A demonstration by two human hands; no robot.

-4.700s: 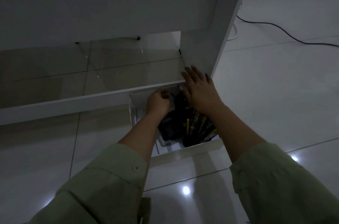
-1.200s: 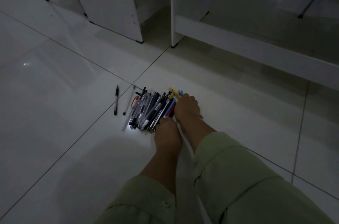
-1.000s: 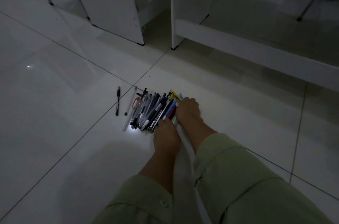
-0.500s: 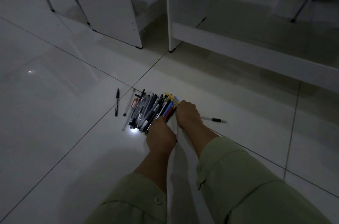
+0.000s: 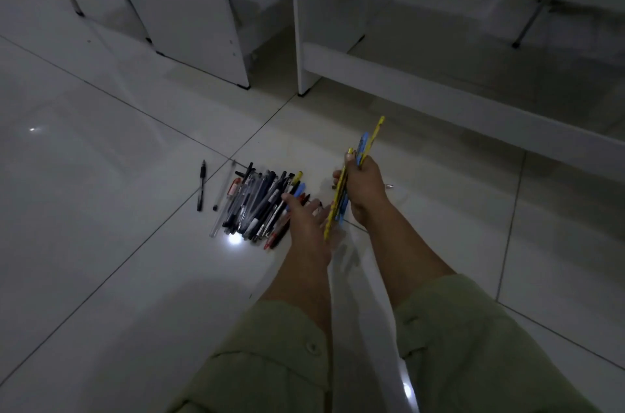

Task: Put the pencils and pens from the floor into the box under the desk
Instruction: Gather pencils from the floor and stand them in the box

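Right hand (image 5: 363, 187): fingers curled round a small bundle of yellow and blue pencils (image 5: 358, 164), held clear of the floor (image 5: 101, 243) with the tips pointing away toward the white desk rail (image 5: 439, 101). Left hand (image 5: 306, 221): fingers straight and spread, resting at the near right end of the pile of pens (image 5: 260, 206), which lies on the tile just beside a grout line. Lying apart to the left of the pile: one black pen (image 5: 201, 185) and one clear pen (image 5: 223, 197); the box is out of view.
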